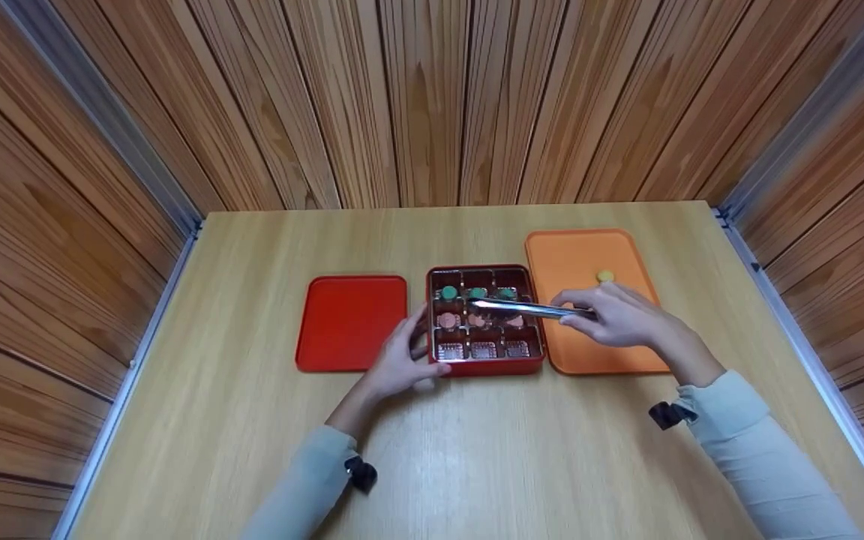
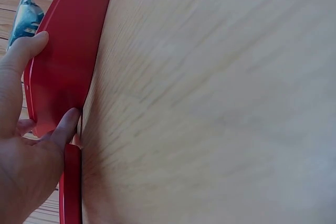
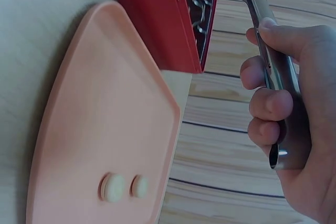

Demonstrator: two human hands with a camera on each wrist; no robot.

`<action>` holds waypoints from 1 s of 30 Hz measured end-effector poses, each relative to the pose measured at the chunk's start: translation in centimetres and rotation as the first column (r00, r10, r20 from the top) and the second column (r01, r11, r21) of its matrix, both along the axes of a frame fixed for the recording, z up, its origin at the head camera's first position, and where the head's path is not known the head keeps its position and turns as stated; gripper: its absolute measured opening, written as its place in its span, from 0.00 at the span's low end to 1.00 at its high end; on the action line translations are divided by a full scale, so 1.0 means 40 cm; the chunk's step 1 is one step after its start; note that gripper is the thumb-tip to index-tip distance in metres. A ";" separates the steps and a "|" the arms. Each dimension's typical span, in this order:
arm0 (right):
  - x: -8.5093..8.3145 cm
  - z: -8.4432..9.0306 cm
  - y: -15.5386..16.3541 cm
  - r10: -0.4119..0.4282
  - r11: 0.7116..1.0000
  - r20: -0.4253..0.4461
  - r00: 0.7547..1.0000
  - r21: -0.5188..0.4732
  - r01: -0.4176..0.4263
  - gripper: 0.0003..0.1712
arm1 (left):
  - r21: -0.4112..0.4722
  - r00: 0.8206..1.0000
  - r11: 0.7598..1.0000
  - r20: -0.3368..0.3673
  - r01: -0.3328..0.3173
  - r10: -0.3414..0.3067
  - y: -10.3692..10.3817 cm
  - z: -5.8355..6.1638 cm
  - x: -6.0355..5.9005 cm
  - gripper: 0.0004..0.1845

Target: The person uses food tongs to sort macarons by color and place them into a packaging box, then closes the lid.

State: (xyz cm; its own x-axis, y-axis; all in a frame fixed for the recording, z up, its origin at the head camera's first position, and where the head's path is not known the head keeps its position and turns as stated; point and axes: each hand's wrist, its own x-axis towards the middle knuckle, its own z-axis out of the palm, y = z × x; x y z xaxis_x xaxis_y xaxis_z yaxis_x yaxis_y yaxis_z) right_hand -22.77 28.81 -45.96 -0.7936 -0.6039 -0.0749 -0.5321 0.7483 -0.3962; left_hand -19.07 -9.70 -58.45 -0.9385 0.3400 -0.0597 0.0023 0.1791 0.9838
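A red box [image 1: 488, 368] with a clear divided insert stands mid-table. Green macarons [image 1: 448, 292] sit in its back row, and pink macarons [image 1: 448, 321] fill the middle row; the front cells show bare plastic. My left hand [image 1: 400, 363] grips the box's front left corner, thumb on the front wall and fingers along the side. Metal tongs [image 1: 529, 308] are held in my right hand [image 1: 616, 315], their tips over the box near the middle green macaron. In the right wrist view my fingers curl round the tongs' handle [image 3: 283, 93]. Whether the tips pinch anything is unclear.
An orange tray [image 1: 589, 360] lies against the box's right side, partly under my right hand. Two pale yellow macarons [image 3: 112, 187] rest on it. Left of the box lies a red lid [image 1: 349, 322]. Wood-panelled walls [image 1: 432, 105] surround the table.
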 end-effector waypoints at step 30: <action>0.020 -0.027 -0.115 0.140 0.990 -0.022 0.990 0.016 -0.140 0.18 | 0.037 1.000 0.999 -0.010 0.009 -0.009 -0.001 0.002 0.000 0.64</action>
